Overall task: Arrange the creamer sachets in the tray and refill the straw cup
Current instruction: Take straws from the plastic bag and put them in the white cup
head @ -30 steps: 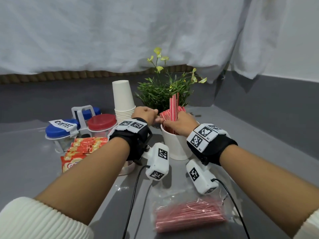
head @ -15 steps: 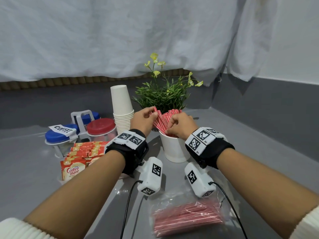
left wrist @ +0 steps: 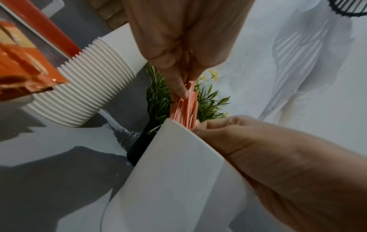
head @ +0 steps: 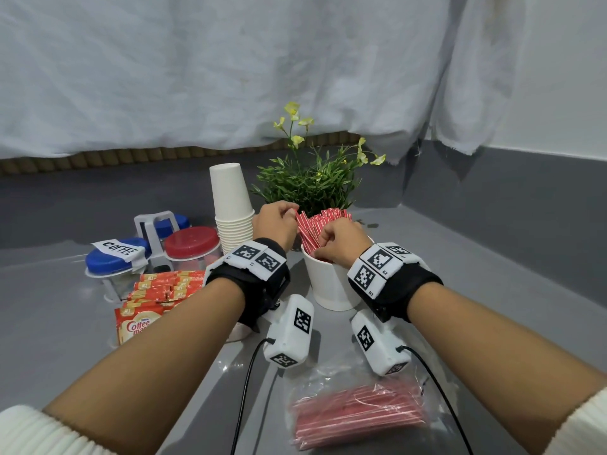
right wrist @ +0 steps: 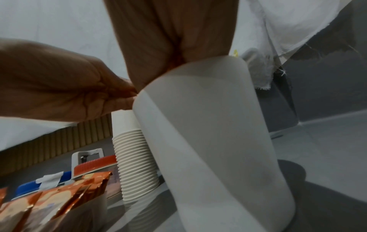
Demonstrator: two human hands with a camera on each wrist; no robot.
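A white straw cup (head: pixel 331 287) stands at the table's middle with a bunch of red straws (head: pixel 320 223) fanned out and leaning left in it. My left hand (head: pixel 292 213) pinches the straws' upper ends; the left wrist view shows its fingertips (left wrist: pixel 179 89) on the straws (left wrist: pixel 184 108). My right hand (head: pixel 323 239) is curled round the straws just above the cup's rim (left wrist: pixel 190 130). From the right wrist view, the cup (right wrist: pixel 208 141) hides the straws. Orange creamer sachets (head: pixel 164 287) stand packed in a row left of the cup, their tray mostly hidden by my left forearm.
A clear bag of red straws (head: pixel 358 415) lies near the front edge. A stack of white paper cups (head: pixel 233 211) and a potted plant (head: pixel 312 185) stand behind the straw cup. Lidded jars, blue (head: pixel 111 261) and red (head: pixel 192 243), sit at the left.
The straws stood upright in a tight bunch; now they are spread and lean left. My left hand has moved up to their tops, while my right hand stays at the rim.
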